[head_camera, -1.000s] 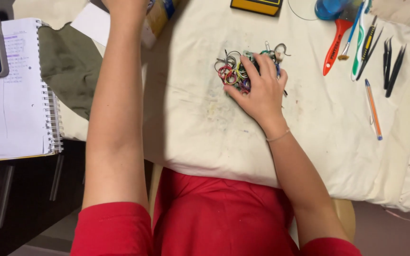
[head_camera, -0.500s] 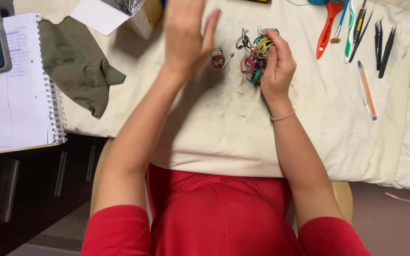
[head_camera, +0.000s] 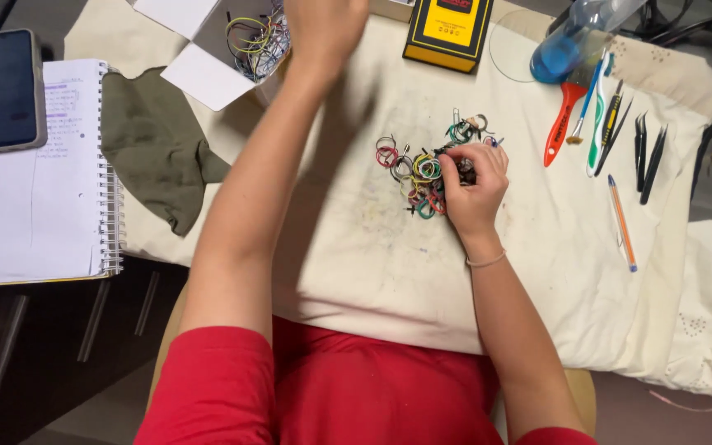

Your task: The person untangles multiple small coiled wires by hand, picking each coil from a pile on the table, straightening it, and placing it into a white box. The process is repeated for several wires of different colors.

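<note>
Our left hand (head_camera: 323,29) is up at 11 o'clock by the white box of wire loops (head_camera: 257,37); can't tell its grip. Right hand (head_camera: 473,183) pinches into the pile of coloured wire rings (head_camera: 422,169) mid-counter. Tangled rings could drag neighbours off the cream cloth (head_camera: 356,247).

- Phone (head_camera: 9,89): dark, blank screen in a grey case, rectangular with rounded corners; lies on the upper left part of an open spiral notebook (head_camera: 35,189) at the desk's left edge.
- Box (head_camera: 448,31): flat, rectangular, yellow face with a black border and a small red patch at its far end; lies on the cream cloth (head_camera: 356,247) at the desk's far edge, slightly turned.
- Carton (head_camera: 208,45): white cardboard, flaps folded open, coloured wire loops inside; far edge of the desk, left of the yellow box, beside an olive rag (head_camera: 154,156).
</note>
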